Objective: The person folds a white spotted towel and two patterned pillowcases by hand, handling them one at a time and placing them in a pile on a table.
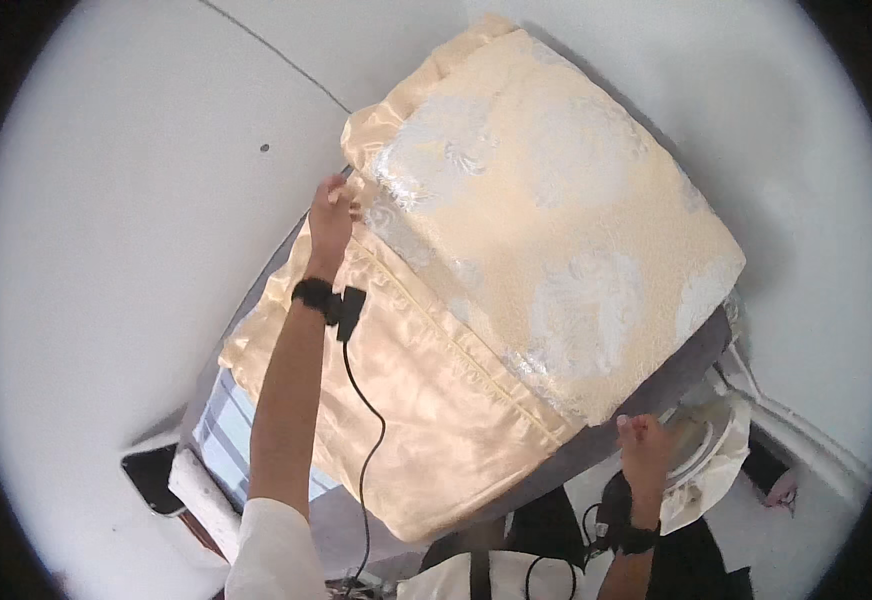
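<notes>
A cream and silver patterned fabric cover (556,217) lies over the far part of a grey padded surface. Satin fabric (421,390) in pale gold, with a gathered seam, spreads on the nearer side. My left hand (337,202) is at the left edge where the two fabrics meet, its fingers bent against the cloth; its exact hold is hard to see. My right hand (642,435) is beside the near right corner of the patterned cover, fingers curled, above the grey edge. Whether it pinches anything cannot be told. Both wrists wear black straps, the left with a small device and cable.
Blue striped fabric (230,420) shows under the satin at the lower left, near a rolled white cloth (203,499) and a dark phone-like object (152,480). A lined round bin (706,457) stands at the lower right by white pipes (796,427).
</notes>
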Action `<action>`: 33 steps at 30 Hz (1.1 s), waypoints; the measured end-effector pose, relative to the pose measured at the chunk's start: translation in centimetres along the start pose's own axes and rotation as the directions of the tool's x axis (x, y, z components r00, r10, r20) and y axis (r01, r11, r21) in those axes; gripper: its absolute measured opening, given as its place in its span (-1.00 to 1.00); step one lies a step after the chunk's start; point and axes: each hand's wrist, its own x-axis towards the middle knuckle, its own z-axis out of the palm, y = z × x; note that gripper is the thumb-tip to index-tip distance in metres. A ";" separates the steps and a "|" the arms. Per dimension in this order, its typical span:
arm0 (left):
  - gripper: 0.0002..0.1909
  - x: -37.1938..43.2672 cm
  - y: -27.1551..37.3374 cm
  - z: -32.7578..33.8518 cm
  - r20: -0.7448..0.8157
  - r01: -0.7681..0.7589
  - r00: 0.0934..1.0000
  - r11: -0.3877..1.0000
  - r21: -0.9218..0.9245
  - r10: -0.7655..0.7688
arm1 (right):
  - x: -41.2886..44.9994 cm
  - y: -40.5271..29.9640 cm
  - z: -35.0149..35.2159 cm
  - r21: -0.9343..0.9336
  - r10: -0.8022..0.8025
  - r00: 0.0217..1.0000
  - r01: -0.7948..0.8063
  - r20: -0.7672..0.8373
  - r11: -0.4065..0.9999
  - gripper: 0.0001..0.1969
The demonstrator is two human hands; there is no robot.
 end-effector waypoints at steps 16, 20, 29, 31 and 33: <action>-0.62 9.4 2.6 1.0 0.449 0.247 0.849 0.961 0.126 -0.277 | 0.4 -0.1 6.3 0.737 0.251 0.967 -0.192 0.031 0.648 -0.77; -0.71 10.3 0.4 0.6 0.395 0.323 0.872 0.946 -0.020 -0.290 | 0.1 0.3 6.3 0.836 0.192 0.981 -0.097 -0.010 0.541 -0.72; -0.77 8.8 0.3 3.7 0.276 0.565 0.825 0.719 -0.404 -0.493 | 0.1 0.7 5.4 0.871 0.157 0.986 -0.031 -0.053 0.491 -0.66; -0.77 9.2 -1.0 2.8 0.284 0.552 0.834 0.732 -0.399 -0.473 | 0.1 1.4 5.0 0.843 0.042 0.996 0.044 -0.079 0.536 -0.68; -0.76 9.7 -2.3 2.6 0.289 0.536 0.843 0.745 -0.397 -0.453 | 0.5 2.9 5.2 0.857 0.030 0.997 0.046 -0.072 0.514 -0.68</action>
